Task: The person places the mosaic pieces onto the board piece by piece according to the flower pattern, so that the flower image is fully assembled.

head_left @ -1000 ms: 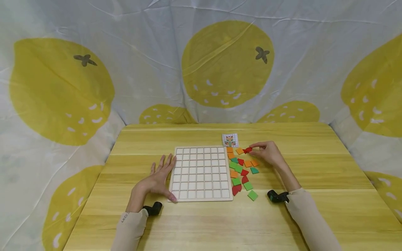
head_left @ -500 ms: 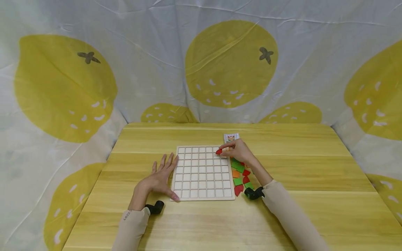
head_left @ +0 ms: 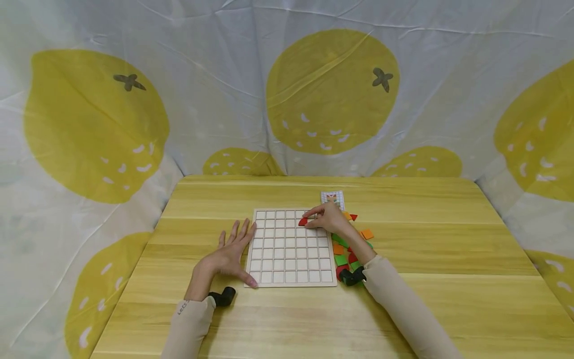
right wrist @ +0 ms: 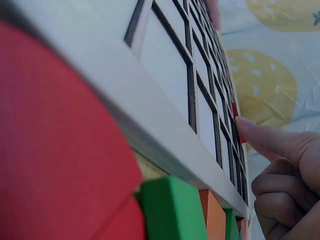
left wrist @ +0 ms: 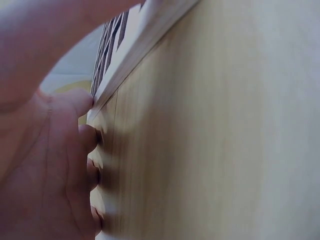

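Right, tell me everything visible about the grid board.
The grid board is a pale, wood-looking panel with a plain rim, its cells marked off by darker lines. It lies flat on the table. The left hand touches its left edge. The right hand holds a red piece at its far right part; contact there is unclear.
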`<act>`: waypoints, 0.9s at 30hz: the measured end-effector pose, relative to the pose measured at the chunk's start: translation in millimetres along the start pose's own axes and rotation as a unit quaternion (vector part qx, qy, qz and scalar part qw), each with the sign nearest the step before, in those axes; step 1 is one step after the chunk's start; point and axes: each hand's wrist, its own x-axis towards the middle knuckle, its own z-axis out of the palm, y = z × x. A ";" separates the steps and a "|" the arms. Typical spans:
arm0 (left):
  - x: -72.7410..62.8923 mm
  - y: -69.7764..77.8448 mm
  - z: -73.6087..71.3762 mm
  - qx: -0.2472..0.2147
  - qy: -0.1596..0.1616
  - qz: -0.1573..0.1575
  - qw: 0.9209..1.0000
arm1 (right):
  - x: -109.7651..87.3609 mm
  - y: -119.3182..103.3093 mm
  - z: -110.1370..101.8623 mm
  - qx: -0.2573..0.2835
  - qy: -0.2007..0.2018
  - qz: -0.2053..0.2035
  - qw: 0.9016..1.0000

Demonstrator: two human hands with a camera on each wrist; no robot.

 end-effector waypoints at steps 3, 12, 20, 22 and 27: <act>0.3 0.2 0.2 -0.001 -0.002 0.001 1.000 | 0.2 -0.1 0.5 0.011 0.000 0.005 1.000; 0.1 0.8 -0.1 -0.002 -0.003 0.001 1.000 | 2.3 1.1 2.7 0.030 -0.006 0.005 1.000; -0.7 2.4 -1.5 -0.006 -0.001 0.004 1.000 | 2.6 0.9 4.5 0.036 -0.006 0.011 0.999; -0.8 2.4 -1.4 -0.005 -0.001 0.003 1.000 | 2.9 1.1 5.0 0.034 -0.005 0.009 0.999; -1.3 1.9 -0.7 -0.004 -0.002 0.001 1.000 | 3.6 2.5 4.5 0.031 -0.010 0.003 0.999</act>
